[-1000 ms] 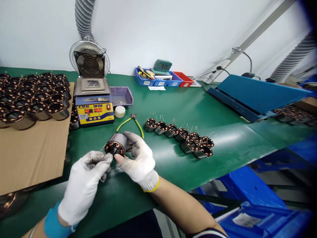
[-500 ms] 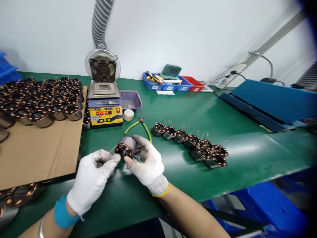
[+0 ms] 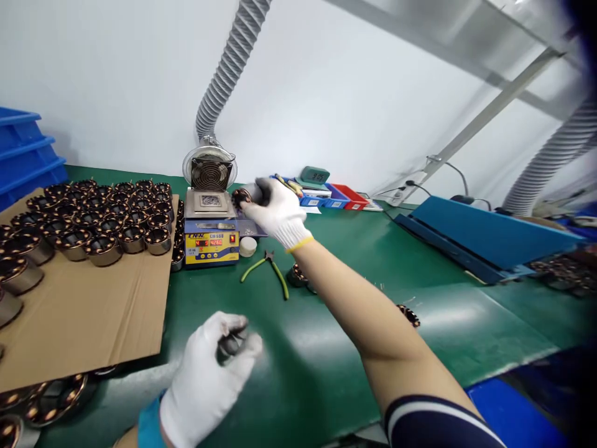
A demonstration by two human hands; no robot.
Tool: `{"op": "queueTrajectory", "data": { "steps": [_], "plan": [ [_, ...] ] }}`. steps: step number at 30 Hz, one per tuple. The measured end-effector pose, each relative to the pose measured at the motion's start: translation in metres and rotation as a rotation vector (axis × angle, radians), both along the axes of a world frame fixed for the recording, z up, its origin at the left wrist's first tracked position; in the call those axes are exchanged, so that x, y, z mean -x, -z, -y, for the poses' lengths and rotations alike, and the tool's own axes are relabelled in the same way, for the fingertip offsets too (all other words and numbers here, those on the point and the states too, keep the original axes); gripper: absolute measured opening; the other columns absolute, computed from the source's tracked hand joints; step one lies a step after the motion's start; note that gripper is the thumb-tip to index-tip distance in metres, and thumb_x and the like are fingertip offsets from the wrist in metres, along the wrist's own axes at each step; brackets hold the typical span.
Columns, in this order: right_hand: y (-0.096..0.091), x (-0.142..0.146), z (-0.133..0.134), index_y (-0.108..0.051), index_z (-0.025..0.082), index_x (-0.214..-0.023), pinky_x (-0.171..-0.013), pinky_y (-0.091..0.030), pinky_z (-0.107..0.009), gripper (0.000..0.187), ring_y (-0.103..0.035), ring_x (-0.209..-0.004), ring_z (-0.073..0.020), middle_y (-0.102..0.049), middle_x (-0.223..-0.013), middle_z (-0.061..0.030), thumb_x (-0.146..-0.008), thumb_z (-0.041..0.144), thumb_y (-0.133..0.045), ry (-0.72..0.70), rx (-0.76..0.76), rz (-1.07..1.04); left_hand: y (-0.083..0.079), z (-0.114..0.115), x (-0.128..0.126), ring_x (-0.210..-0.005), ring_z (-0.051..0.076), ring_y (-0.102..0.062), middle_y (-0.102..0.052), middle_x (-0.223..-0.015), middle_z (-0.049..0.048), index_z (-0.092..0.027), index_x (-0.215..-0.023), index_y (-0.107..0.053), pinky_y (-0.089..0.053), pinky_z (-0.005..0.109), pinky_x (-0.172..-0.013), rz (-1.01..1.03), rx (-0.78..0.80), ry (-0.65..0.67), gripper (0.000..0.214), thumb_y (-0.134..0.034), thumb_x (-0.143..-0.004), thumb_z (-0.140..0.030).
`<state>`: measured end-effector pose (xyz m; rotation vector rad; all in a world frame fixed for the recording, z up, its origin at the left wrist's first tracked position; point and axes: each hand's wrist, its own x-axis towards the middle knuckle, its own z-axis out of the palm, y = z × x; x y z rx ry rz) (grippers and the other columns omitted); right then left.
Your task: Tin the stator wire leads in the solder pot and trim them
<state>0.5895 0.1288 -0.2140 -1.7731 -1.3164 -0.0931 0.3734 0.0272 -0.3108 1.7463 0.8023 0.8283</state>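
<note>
My right hand [image 3: 276,210], in a white glove, reaches far forward and grips a copper-wound motor stator [image 3: 242,197] just right of the solder pot's [image 3: 209,229] top plate. My left hand [image 3: 209,379], also gloved, hovers low over the green mat [image 3: 308,348] with its fingers curled in a loose pinch; what it holds, if anything, is blurred. A row of stators [image 3: 298,275] lies on the mat, mostly hidden behind my right forearm, with one stator [image 3: 409,315] showing beyond it.
Many stators [image 3: 100,221] stand on a cardboard sheet [image 3: 79,317] at the left. Green-handled cutters [image 3: 268,267] and a small white tin [image 3: 247,246] lie by the solder pot. A fume fan [image 3: 209,172], blue and red bins [image 3: 333,197], a blue panel [image 3: 485,233] stand further back.
My right hand carried the stator from in front of me up to the solder pot. My left hand let go of it and stayed low. The view tilted upward.
</note>
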Motion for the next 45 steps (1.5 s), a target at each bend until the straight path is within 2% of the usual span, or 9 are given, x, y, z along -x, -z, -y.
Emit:
{"op": "queueTrajectory", "data": {
  "steps": [3, 5, 8, 12, 21, 34, 38, 42, 45],
  "plan": [
    [-0.022, 0.004, -0.06, -0.061, 0.02, -0.115, -0.091, -0.053, -0.045, 0.052, -0.064, -0.101, -0.0296, -0.068, -0.103, -0.0062, -0.069, 0.043, -0.07, 0.009, 0.169, 0.239, 0.015, 0.005, -0.003, -0.063, 0.015, -0.06, -0.061, -0.073, 0.0004, -0.02, -0.092, -0.06, -0.049, 0.028, -0.058, -0.052, -0.445, 0.045, 0.016, -0.058, -0.085, -0.034],
    [-0.026, 0.012, -0.087, -0.061, 0.021, -0.112, -0.087, -0.054, -0.045, 0.046, -0.065, -0.098, -0.0301, -0.068, -0.1, -0.0062, -0.072, 0.043, -0.067, 0.005, 0.265, 0.357, 0.023, 0.005, -0.004, -0.063, 0.017, -0.06, -0.061, -0.073, 0.0004, -0.021, -0.094, -0.058, -0.049, 0.031, -0.057, -0.074, -0.645, 0.014, 0.015, -0.058, -0.084, -0.032],
    [-0.023, 0.023, -0.112, -0.06, 0.022, -0.109, -0.083, -0.055, -0.045, 0.042, -0.064, -0.097, -0.0304, -0.066, -0.104, -0.0072, -0.072, 0.04, -0.067, 0.001, 0.343, 0.491, 0.026, 0.002, -0.004, -0.064, 0.02, -0.06, -0.062, -0.076, 0.0016, -0.021, -0.097, -0.055, -0.051, 0.034, -0.058, -0.1, -0.747, -0.036, 0.017, -0.056, -0.084, -0.032],
    [-0.017, 0.031, -0.123, -0.058, 0.022, -0.109, -0.083, -0.055, -0.043, 0.042, -0.063, -0.1, -0.0302, -0.064, -0.11, -0.0094, -0.072, 0.038, -0.068, -0.002, 0.395, 0.568, 0.022, 0.002, -0.002, -0.064, 0.021, -0.06, -0.061, -0.075, 0.002, -0.022, -0.097, -0.053, -0.051, 0.035, -0.056, -0.105, -0.797, -0.05, 0.016, -0.05, -0.087, -0.034],
    [-0.009, 0.038, -0.127, -0.058, 0.022, -0.109, -0.081, -0.055, -0.043, 0.039, -0.063, -0.1, -0.0304, -0.063, -0.112, -0.0101, -0.074, 0.036, -0.067, -0.012, 0.469, 0.629, 0.021, 0.003, -0.002, -0.062, 0.023, -0.06, -0.06, -0.074, 0.002, -0.023, -0.093, -0.053, -0.052, 0.038, -0.052, -0.128, -0.786, -0.06, 0.015, -0.047, -0.087, -0.035],
    [-0.006, 0.035, -0.132, -0.058, 0.022, -0.108, -0.08, -0.056, -0.043, 0.04, -0.063, -0.1, -0.0314, -0.064, -0.111, -0.0101, -0.072, 0.036, -0.067, -0.004, 0.445, 0.641, 0.02, 0.0, -0.001, -0.066, 0.023, -0.062, -0.063, -0.077, 0.0033, -0.021, -0.097, -0.054, -0.054, 0.037, -0.056, -0.102, -0.815, -0.074, 0.02, -0.043, -0.091, -0.038],
    [-0.015, 0.034, -0.129, -0.06, 0.022, -0.109, -0.08, -0.055, -0.042, 0.042, -0.064, -0.098, -0.0308, -0.066, -0.108, -0.0087, -0.071, 0.037, -0.068, 0.005, 0.402, 0.584, 0.021, -0.001, 0.0, -0.069, 0.023, -0.063, -0.064, -0.08, 0.0045, -0.02, -0.099, -0.055, -0.054, 0.038, -0.06, -0.099, -0.811, -0.097, 0.019, -0.047, -0.09, -0.035],
    [-0.029, 0.03, -0.105, -0.062, 0.024, -0.115, -0.082, -0.055, -0.04, 0.047, -0.065, -0.097, -0.0284, -0.069, -0.103, -0.0056, -0.072, 0.042, -0.066, -0.014, 0.291, 0.431, 0.023, -0.01, 0.0, -0.071, 0.022, -0.063, -0.064, -0.082, 0.005, -0.018, -0.105, -0.055, -0.055, 0.038, -0.062, -0.041, -0.707, -0.124, 0.023, -0.057, -0.086, -0.032],
    [-0.029, 0.041, -0.059, -0.065, 0.023, -0.118, -0.086, -0.053, -0.039, 0.05, -0.065, -0.1, -0.0273, -0.07, -0.103, -0.0052, -0.073, 0.044, -0.068, -0.089, 0.226, 0.271, 0.02, -0.014, -0.003, -0.088, 0.022, -0.065, -0.065, -0.101, 0.0087, -0.018, -0.117, -0.054, -0.058, 0.039, -0.076, 0.022, -0.42, -0.202, 0.034, -0.058, -0.086, -0.032]
  ]
}}
